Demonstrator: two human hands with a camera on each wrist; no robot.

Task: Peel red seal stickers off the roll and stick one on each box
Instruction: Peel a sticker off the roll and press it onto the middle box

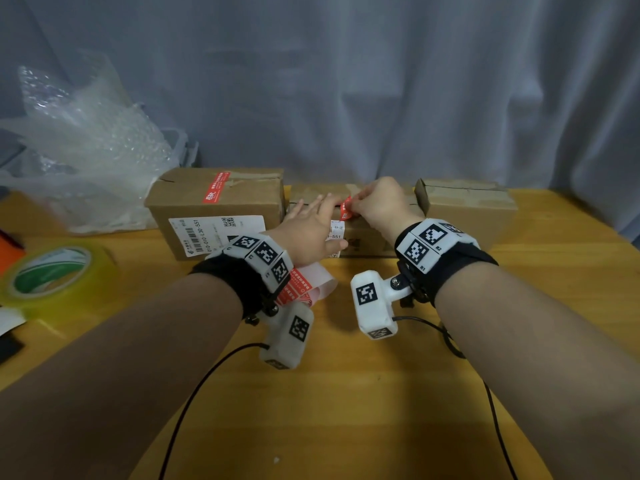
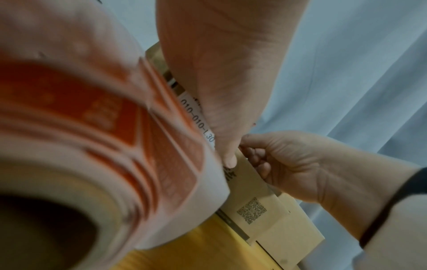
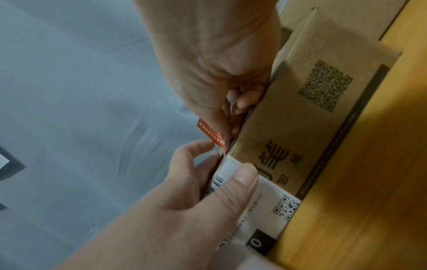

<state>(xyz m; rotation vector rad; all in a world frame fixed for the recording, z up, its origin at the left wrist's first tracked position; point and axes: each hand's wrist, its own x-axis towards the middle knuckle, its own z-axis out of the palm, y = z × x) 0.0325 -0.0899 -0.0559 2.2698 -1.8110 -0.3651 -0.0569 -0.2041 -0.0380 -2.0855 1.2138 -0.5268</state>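
Observation:
Three cardboard boxes stand in a row at the back of the wooden table. The left box (image 1: 214, 216) carries a red seal sticker (image 1: 216, 187) across its top seam. My left hand (image 1: 311, 221) lies on the middle box (image 1: 367, 237), fingers spread straight over the top and thumb (image 3: 242, 179) pressed on the front label. My right hand (image 1: 362, 202) pinches a red sticker (image 1: 346, 207) at that box's top front edge; the sticker (image 3: 210, 133) stands up from the edge. The right box (image 1: 467, 209) shows only brown tape. The sticker roll (image 1: 304, 289) lies under my left wrist and fills the left wrist view (image 2: 92, 146).
Crumpled bubble wrap (image 1: 86, 161) is piled at the back left. A yellow-green tape roll (image 1: 48, 275) lies near the left edge beside an orange object (image 1: 10, 251). Black wrist-camera cables (image 1: 194, 393) trail over the near table. A grey curtain (image 1: 381, 81) hangs behind the boxes.

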